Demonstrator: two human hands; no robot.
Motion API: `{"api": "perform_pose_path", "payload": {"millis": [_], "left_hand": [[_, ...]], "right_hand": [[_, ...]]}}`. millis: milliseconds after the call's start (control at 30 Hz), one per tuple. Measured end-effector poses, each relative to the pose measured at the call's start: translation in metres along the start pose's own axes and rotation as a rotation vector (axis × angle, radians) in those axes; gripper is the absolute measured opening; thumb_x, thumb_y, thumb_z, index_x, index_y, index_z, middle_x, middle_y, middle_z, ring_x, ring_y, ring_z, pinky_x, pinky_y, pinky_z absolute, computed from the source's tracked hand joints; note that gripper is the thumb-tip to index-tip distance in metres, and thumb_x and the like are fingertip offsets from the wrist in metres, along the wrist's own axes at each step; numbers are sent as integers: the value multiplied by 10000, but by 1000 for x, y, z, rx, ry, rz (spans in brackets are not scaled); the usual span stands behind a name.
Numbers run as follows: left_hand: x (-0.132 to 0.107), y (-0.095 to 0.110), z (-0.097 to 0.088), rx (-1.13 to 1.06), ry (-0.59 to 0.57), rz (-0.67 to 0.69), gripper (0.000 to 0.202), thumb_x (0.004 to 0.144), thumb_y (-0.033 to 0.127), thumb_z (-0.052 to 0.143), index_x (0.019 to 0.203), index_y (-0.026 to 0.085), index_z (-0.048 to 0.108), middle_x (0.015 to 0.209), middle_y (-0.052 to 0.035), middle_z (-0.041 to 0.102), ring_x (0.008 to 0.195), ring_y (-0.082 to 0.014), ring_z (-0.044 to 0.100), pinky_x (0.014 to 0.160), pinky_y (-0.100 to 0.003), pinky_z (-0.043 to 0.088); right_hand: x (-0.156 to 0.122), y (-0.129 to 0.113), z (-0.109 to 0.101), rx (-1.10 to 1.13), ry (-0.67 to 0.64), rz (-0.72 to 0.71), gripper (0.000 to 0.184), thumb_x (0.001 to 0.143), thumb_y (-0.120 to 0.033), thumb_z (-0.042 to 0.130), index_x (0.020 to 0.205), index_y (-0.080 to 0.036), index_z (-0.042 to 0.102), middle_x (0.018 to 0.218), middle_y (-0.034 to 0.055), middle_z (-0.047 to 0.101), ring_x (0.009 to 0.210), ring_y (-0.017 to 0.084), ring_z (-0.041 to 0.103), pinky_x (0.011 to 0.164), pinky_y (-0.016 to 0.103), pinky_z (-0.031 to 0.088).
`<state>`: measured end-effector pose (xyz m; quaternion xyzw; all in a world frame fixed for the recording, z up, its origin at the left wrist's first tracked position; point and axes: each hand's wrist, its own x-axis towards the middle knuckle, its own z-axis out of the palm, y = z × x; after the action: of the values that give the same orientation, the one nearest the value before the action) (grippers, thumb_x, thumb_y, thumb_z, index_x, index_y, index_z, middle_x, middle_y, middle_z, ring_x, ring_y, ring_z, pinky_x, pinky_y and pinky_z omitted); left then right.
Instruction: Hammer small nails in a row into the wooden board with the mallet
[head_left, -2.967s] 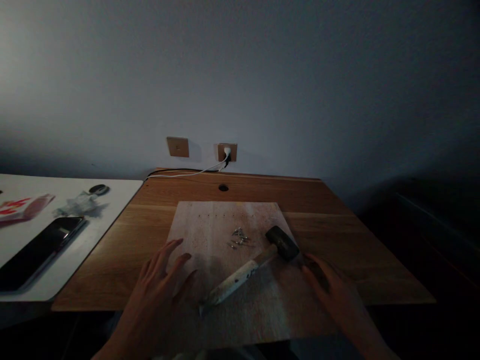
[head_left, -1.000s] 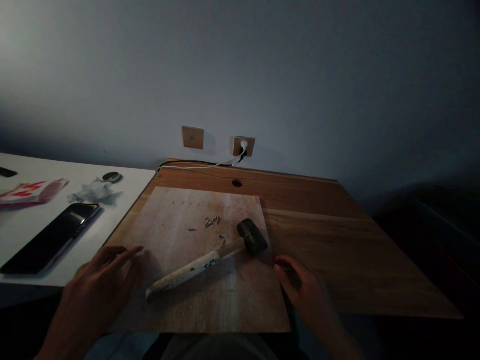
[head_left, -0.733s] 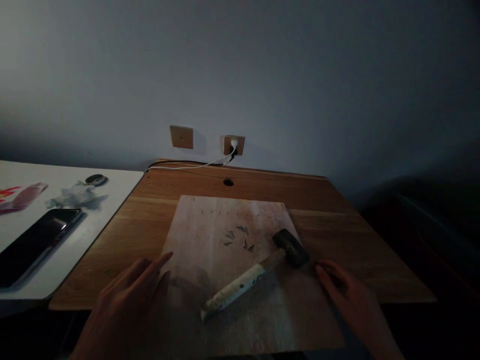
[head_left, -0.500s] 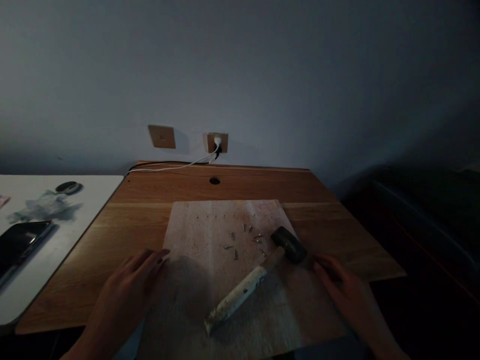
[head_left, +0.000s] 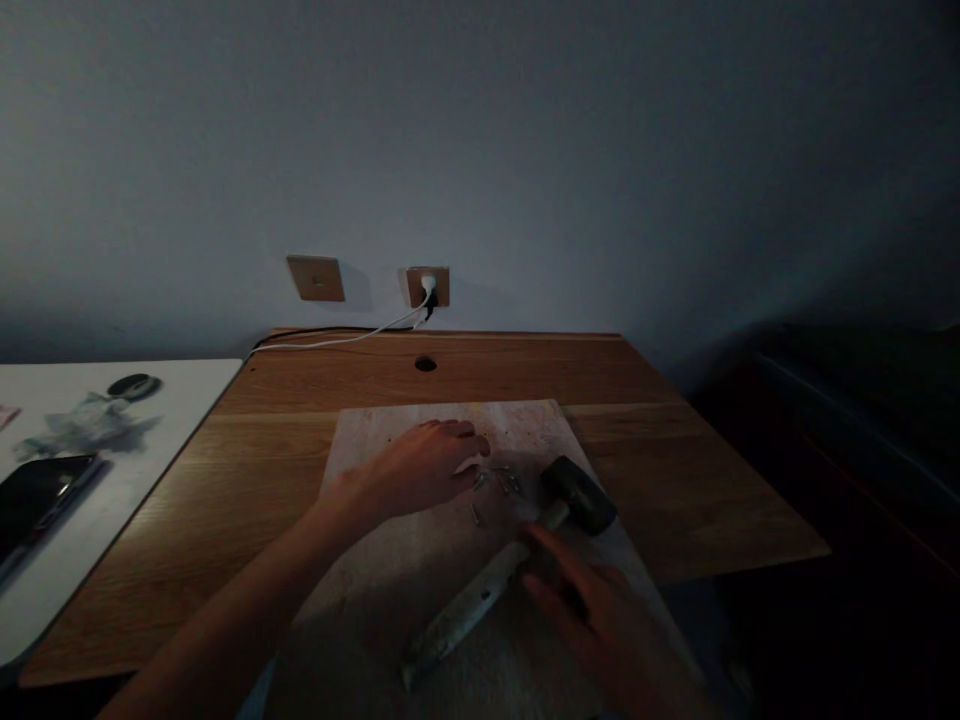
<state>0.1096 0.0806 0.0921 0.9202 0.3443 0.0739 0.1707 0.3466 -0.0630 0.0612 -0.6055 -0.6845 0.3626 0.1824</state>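
Observation:
A pale wooden board [head_left: 375,440] lies on a brown desk [head_left: 300,400]. Several small nails [head_left: 499,482] are scattered near the board's middle. My left hand [head_left: 424,465] reaches over them, its fingers curled together at the nails; whether it holds one is too dark to tell. A hammer [head_left: 517,555] with a black head and a worn pale handle lies slantwise on the board. My right hand [head_left: 585,610] hovers over the handle close to the head, fingers spread and extended.
Two wall sockets [head_left: 315,278] sit behind the desk, one with a white plug and cable [head_left: 337,340]. A white table [head_left: 90,470] at left carries a dark phone [head_left: 37,495], crumpled wrapping and a small round object. Dark furniture stands at right.
My left hand moved from the board's left edge up to the nails. My right hand shifted left from the board's right edge onto the hammer handle.

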Motion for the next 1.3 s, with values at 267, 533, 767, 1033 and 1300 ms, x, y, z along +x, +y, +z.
{"api": "perform_pose_path", "payload": {"millis": [267, 533, 767, 1033, 1300], "left_hand": [[63, -15, 15, -53, -184, 100, 142, 789, 292, 685, 887, 190, 678, 909, -47, 668, 777, -193, 638, 674, -288, 465], [70, -16, 24, -115, -214, 114, 88, 750, 257, 675, 785, 181, 647, 844, -34, 652, 733, -178, 598, 660, -288, 446], [97, -43, 31, -739, -7, 48, 109, 782, 246, 617, 847, 160, 639, 807, -6, 653, 731, -129, 581, 704, -251, 463], [125, -51, 61, -837, 201, -73, 188, 776, 216, 685, 943, 135, 660, 847, -37, 719, 751, -142, 650, 707, -247, 504], [127, -35, 61, -529, 158, -40, 230, 788, 95, 655, 988, 172, 739, 861, -8, 751, 741, -136, 675, 711, -229, 511]], "right_hand": [[11, -20, -4, 64, -65, 49, 399, 1000, -539, 470, 1177, -290, 728, 727, 8, 736, 713, 215, 710, 655, 289, 518], [-12, 4, -2, 486, 55, 186, 368, 968, -585, 513, 994, -260, 684, 745, 2, 672, 680, 172, 647, 607, 252, 501], [-24, 13, -8, 1203, 262, 419, 566, 840, -534, 671, 1354, -322, 564, 1122, 111, 754, 578, 172, 649, 392, 230, 448], [-6, 23, -34, 1164, 273, 414, 597, 780, -424, 766, 1338, -245, 652, 1139, 122, 761, 602, 135, 625, 440, 217, 459], [16, 24, -38, 864, 255, 290, 673, 843, -465, 764, 1444, -307, 507, 1217, 94, 711, 688, 144, 634, 527, 255, 510]]}}
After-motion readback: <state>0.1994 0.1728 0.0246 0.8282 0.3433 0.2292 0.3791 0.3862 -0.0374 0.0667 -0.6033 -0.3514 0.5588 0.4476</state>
